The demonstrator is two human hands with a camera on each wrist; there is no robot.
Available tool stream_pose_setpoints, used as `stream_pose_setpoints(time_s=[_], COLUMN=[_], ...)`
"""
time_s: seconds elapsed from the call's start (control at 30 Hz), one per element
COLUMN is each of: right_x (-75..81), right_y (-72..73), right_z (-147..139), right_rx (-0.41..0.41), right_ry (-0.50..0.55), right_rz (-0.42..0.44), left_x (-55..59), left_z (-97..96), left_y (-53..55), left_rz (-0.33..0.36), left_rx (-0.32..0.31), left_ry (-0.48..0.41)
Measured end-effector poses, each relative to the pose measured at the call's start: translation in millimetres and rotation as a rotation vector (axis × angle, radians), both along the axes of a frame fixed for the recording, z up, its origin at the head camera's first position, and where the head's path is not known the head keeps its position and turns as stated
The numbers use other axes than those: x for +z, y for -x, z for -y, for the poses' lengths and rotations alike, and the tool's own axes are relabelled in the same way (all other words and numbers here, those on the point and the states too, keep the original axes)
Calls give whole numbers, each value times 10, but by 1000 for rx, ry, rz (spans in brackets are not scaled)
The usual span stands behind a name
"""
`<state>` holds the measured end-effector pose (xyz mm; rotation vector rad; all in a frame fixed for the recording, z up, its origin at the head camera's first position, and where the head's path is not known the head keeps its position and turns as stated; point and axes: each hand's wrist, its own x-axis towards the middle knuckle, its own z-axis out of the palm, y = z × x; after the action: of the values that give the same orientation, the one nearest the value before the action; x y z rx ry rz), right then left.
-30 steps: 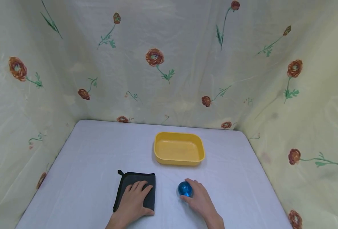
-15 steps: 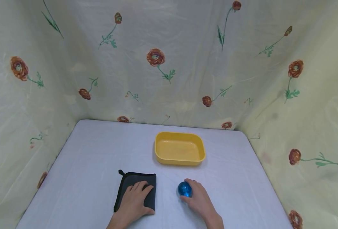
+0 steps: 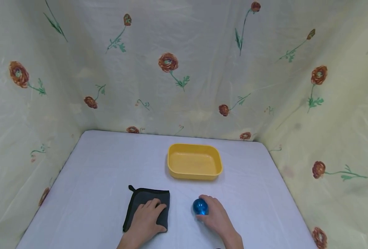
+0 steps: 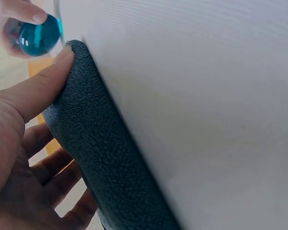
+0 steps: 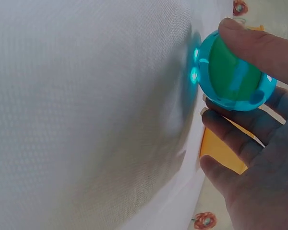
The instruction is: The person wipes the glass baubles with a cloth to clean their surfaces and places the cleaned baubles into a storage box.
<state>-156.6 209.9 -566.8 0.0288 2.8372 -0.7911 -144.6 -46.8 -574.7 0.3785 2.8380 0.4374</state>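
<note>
Grey cloth [image 3: 147, 195], black-edged, lies on the white surface [image 3: 99, 180] under the left hand [image 3: 145, 219], its bent fingers spread across it. The right hand [image 3: 216, 216] pinches a glossy blue ball [image 3: 200, 206] between thumb and fingers, right of the cloth, in front of a yellow tray [image 3: 194, 162].

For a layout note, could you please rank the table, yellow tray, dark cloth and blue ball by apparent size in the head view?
Table
Yellow tray and dark cloth: too alike to rank
Blue ball
</note>
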Motion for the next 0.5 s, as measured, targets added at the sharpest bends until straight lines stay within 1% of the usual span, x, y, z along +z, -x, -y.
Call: stream_pose_setpoints(time_s=[0.07,0.3,0.5], right_x=[9,3,17], right_y=[3,11,-3], right_z=[1,32,31], right_rx=[10,-1,5], right_ry=[-7,-28,-26], right_rz=[-10,28,23], left_x=[11,11,38], left_z=[-4,2,8], left_y=[-1,-27,-43], left_rz=[-5,-44,-59], left_rx=[-3,-15,-21], left_ry=[7,3,-3])
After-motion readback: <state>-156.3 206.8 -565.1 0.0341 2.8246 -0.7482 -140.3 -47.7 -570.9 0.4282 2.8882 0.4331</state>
